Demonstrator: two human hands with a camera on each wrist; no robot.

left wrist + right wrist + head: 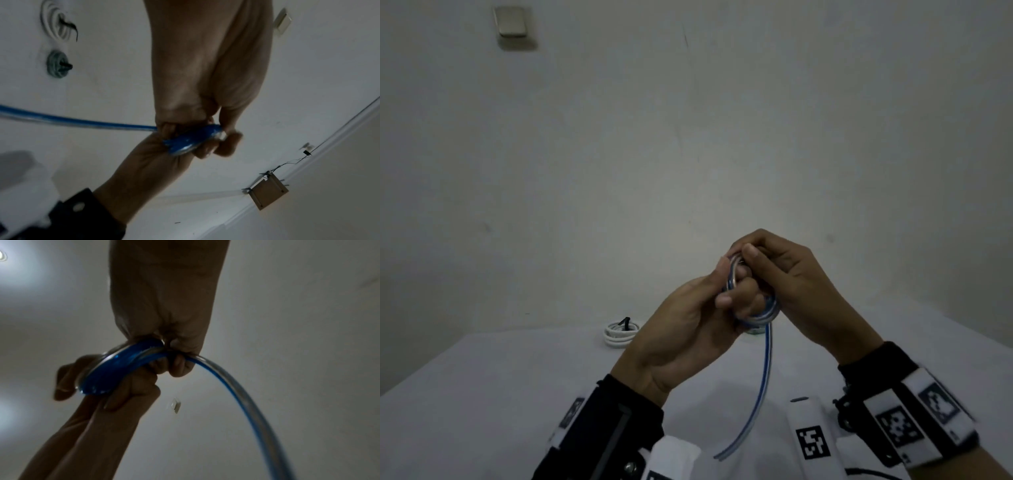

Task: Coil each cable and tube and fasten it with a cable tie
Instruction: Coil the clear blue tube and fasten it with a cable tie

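Both hands [722,301] gripping blue tube [765,363] coil, coil mostly hidden

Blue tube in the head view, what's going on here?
A person is coiling the blue tube above the table. The left hand grips the small coil of loops, and the right hand pinches the same coil from the other side. A loose tail hangs down from the coil toward the table, so the coiling is not finished, and no tie is on it yet. At the back of the table lies a white cable, already coiled and fastened with a black tie.
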